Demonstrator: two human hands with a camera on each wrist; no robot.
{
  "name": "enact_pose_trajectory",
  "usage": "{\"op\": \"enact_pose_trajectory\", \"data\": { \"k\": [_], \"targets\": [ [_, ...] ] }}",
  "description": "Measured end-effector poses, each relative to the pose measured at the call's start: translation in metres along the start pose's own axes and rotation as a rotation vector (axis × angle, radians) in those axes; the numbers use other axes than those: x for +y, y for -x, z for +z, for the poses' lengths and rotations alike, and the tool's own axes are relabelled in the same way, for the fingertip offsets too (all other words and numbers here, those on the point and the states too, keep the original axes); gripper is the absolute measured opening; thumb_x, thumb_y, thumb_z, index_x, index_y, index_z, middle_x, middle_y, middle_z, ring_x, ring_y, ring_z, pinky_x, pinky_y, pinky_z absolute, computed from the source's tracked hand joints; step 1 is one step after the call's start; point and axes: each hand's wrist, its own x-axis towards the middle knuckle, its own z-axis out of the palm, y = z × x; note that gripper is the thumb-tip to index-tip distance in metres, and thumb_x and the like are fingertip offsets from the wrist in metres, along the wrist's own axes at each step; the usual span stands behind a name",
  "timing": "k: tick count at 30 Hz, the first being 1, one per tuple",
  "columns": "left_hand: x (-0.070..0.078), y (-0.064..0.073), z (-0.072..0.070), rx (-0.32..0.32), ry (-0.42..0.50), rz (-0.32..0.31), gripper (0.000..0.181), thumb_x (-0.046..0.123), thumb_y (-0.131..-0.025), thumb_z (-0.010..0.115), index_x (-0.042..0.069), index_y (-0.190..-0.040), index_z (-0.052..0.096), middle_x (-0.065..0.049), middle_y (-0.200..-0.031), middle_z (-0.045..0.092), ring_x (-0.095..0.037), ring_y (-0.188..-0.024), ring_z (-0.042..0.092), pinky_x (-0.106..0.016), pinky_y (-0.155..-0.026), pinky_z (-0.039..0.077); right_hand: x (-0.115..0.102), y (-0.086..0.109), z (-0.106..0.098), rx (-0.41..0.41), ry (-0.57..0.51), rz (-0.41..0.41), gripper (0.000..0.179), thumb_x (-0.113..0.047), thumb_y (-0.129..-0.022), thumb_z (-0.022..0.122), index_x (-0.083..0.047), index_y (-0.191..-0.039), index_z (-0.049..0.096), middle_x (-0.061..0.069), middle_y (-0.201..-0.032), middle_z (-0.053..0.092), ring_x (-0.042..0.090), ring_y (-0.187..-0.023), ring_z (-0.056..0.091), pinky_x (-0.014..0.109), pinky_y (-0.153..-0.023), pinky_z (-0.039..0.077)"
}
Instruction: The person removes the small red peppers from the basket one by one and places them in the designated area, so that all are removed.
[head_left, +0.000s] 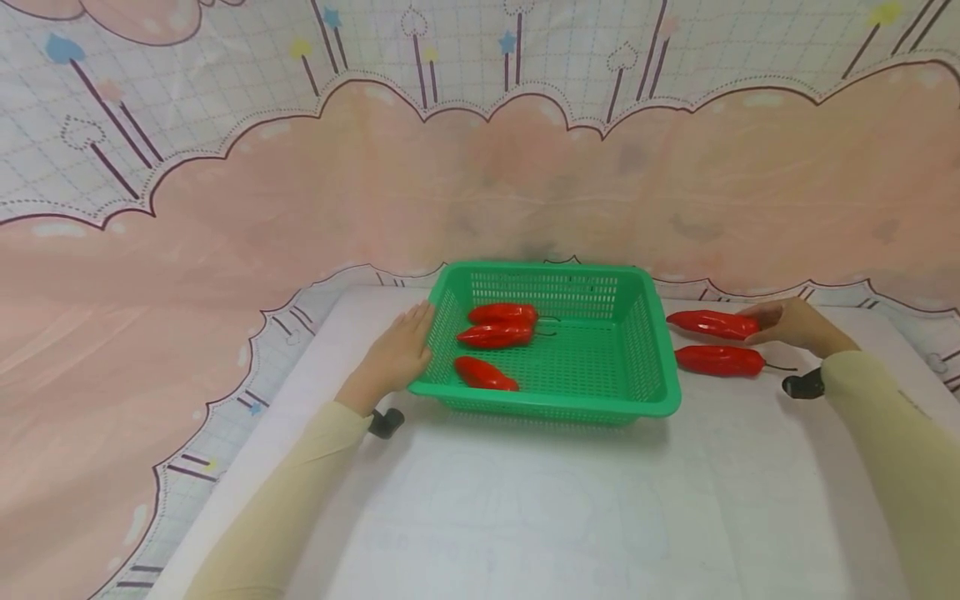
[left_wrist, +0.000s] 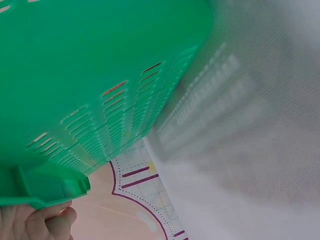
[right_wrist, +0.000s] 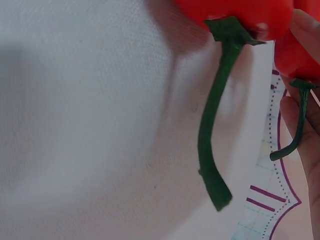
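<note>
A green plastic basket (head_left: 600, 406) with slotted walls stands on the white table, with three red peppers inside, one of them the near-left pepper (head_left: 483, 374). My left hand (head_left: 393, 354) rests at the basket's left rim, fingers extended; the left wrist view shows fingers (left_wrist: 37, 222) touching the rim's underside. To the right of the basket, my right hand (head_left: 787, 323) grips the stem end of the farther red pepper (head_left: 708, 323), its green stem hanging in the right wrist view. A nearer red pepper (head_left: 720, 361) lies parallel, with its long stem pointing right.
A patterned pink and white cloth (head_left: 525, 192) hangs behind the table and spreads past its sides. White tabletop (head_left: 525, 508) extends in front of the basket. Dark wrist cameras (head_left: 386, 423) protrude from both sleeves.
</note>
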Motion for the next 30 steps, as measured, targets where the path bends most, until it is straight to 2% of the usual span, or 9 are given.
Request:
{"op": "enact_pose_trajectory", "data": {
  "k": [18,25,30],
  "targets": [
    [0.004,0.003,-0.003,0.011,0.009,-0.003,0.065,0.017,-0.09,0.035,-0.006,-0.148,0.014,-0.022,-0.156,0.014,-0.035,-0.145,0.015,-0.044,-0.121,0.014,0.001,-0.009,0.004,-0.025,0.044,0.036,0.072,-0.037,-0.082,0.07,0.005,-0.134,0.045,0.034,-0.131,0.047,0.052,-0.117,0.043,0.068,-0.091,0.04],
    [0.003,0.003,-0.002,0.012,0.007,0.002,0.065,0.017,-0.091,0.034,-0.007,-0.147,0.014,-0.023,-0.156,0.015,-0.036,-0.145,0.015,-0.044,-0.121,0.014,0.004,-0.011,0.005,-0.027,0.058,0.048,0.077,-0.043,-0.079,0.07,0.004,-0.135,0.045,0.036,-0.133,0.043,0.054,-0.12,0.038,0.07,-0.092,0.039],
    [0.003,0.003,-0.002,0.012,0.004,0.001,0.065,0.017,-0.091,0.033,-0.007,-0.147,0.014,-0.023,-0.156,0.015,-0.037,-0.145,0.016,-0.044,-0.121,0.014,0.005,-0.012,0.006,-0.029,0.052,0.057,0.075,-0.04,-0.08,0.07,0.005,-0.135,0.045,0.036,-0.133,0.043,0.055,-0.12,0.038,0.07,-0.091,0.039]
  ]
}}
